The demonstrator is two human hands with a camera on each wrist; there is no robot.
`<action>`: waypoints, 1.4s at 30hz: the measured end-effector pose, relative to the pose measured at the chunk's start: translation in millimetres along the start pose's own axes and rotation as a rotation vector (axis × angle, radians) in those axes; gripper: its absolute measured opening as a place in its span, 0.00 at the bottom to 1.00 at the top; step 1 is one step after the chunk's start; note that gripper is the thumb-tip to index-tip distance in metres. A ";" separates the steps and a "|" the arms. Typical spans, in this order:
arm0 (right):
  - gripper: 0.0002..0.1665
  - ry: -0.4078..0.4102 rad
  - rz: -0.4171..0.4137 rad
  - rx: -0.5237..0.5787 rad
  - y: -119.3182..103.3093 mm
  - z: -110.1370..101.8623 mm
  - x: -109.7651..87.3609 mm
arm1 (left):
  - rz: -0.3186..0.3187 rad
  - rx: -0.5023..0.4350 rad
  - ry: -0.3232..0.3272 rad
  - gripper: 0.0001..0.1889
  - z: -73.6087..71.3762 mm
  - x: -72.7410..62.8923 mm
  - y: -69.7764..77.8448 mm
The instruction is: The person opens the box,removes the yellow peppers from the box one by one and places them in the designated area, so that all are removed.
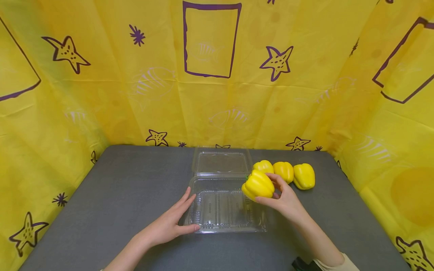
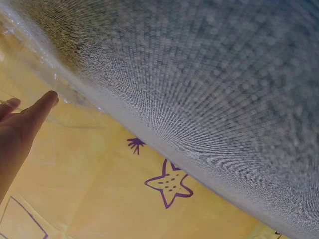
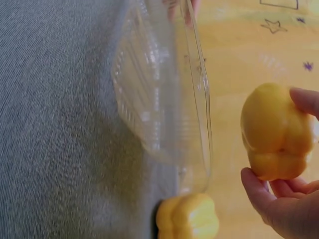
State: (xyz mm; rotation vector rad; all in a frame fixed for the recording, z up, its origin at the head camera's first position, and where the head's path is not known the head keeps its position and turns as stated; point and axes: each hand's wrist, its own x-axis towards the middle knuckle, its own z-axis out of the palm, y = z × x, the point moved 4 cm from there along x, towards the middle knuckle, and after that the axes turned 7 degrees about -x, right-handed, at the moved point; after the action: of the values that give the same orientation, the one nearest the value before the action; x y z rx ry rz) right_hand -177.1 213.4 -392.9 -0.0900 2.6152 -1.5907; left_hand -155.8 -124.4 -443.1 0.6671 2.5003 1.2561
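Note:
My right hand (image 1: pixel 285 197) grips a yellow bell pepper (image 1: pixel 258 185) between thumb and fingers, above the right edge of a clear plastic clamshell container (image 1: pixel 220 210). In the right wrist view the same bell pepper (image 3: pixel 274 132) hangs well off the tabletop. With fingers fairly straight, my left hand (image 1: pixel 169 222) touches the container's left rim, thumb at the front corner. The container's lid (image 1: pixel 222 162) lies folded back toward the rear, and nothing sits in the base. In the left wrist view, part of the left hand (image 2: pixel 22 127) appears at the edge.
Three more yellow bell peppers stand behind the right hand: one at left (image 1: pixel 263 166), one in the middle (image 1: pixel 284 172) and one at right (image 1: pixel 304 176). A dark grey table (image 1: pixel 135 180) carries everything. Yellow patterned cloth (image 1: pixel 210 98) hangs around its back and sides.

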 end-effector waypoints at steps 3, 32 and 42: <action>0.47 0.025 0.002 -0.021 2.9 -5.6 -0.4 | -0.001 -0.003 -0.001 0.52 0.0 0.1 -0.1; 0.51 0.121 0.101 -0.100 36.3 -45.1 0.1 | -0.015 0.012 -0.004 0.51 0.3 -1.0 0.2; 0.52 0.154 0.116 -0.095 45.5 -54.9 -1.1 | -0.019 0.008 -0.010 0.52 0.0 -0.5 0.9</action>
State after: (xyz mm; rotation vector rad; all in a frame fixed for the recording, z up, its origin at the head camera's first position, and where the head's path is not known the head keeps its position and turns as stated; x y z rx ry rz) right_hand -181.8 282.9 -408.1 0.1835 2.7529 -1.4922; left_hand -155.1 -124.1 -442.3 0.6481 2.4988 1.2333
